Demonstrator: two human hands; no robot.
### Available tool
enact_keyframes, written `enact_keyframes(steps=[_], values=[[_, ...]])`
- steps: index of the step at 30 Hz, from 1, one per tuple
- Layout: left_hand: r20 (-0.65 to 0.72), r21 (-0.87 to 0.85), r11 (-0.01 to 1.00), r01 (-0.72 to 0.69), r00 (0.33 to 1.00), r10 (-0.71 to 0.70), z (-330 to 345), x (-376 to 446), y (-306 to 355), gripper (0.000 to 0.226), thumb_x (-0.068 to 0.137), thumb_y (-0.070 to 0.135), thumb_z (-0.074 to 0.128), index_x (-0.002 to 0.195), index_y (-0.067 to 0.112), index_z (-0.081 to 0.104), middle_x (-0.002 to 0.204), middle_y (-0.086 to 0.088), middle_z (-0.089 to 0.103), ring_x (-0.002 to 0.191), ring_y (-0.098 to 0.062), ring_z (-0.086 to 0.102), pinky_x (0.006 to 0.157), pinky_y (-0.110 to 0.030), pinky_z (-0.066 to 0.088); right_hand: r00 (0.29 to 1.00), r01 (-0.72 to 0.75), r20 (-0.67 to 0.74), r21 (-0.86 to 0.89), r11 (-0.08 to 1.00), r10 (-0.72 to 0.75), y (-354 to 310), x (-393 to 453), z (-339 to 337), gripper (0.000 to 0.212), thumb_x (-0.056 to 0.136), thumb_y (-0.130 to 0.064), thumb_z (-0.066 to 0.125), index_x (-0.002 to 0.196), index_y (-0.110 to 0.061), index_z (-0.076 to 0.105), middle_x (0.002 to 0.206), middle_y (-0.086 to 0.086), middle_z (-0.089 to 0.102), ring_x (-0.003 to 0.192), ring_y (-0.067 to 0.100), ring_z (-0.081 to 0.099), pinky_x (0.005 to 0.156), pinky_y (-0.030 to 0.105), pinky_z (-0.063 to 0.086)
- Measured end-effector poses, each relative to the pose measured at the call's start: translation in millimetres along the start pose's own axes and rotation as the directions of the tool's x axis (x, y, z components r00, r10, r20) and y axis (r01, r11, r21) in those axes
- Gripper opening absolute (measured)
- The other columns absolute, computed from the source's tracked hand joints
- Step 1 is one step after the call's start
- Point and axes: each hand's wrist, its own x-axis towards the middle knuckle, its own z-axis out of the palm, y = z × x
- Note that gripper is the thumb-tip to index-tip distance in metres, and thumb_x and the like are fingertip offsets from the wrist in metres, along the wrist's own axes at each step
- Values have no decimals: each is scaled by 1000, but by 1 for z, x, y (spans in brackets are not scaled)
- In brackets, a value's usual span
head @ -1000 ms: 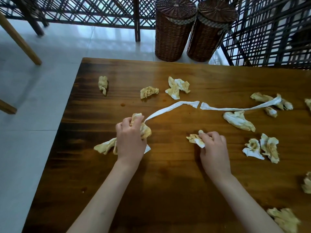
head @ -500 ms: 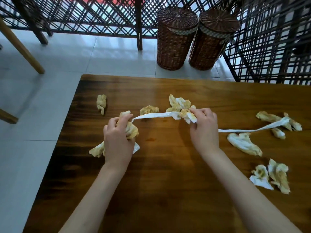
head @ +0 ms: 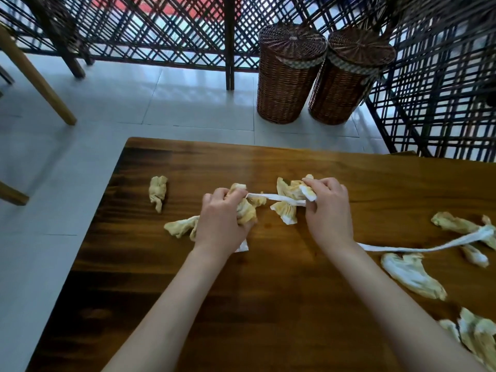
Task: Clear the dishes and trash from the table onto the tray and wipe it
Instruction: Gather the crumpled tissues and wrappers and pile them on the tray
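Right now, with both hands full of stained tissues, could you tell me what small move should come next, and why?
Probably bring the right hand to the left hand, bundling the twisted strip and wads; loose tissues and one wad remain on the table.

Glossy, dark-stained wood worktop; crumpled, yellow-stained paper tissues beside the left hand; woven wicker baskets beyond; smooth, shiny floor tiles

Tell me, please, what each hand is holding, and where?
Left hand grips a stained tissue wad; right hand pinches another wad at its edge.
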Motion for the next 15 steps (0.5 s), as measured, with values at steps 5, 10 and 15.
enact_keyframes(steps=[5,10,15], values=[[-52,21,1000,14,999,-13,7,3,0,49,72,16,78,118,23,62,108,-3,62,89,-23,53,77,-26,42,1000,-13,0,-23,1000,13,7,-2,-6,43,85,3,57,125,-12,58,112,9,57,105,23,46,82,22,36],[-81,25,999,23,997,-21,1,5,-1,45,73,7,75,116,18,63,102,-4,64,85,-24,57,76,-29,46,999,-25,-34,-2,1000,25,5,-3,-11,43,85,5,56,125,-11,58,112,9,56,105,23,46,83,24,37],[-292,-81,991,111,948,-130,-39,16,-20,38,79,9,71,116,15,62,102,-8,64,91,-23,59,78,-34,52,991,-28,-127,50,998,34,-2,1,-15,47,83,6,57,126,-12,57,107,8,55,103,24,46,80,22,34]])
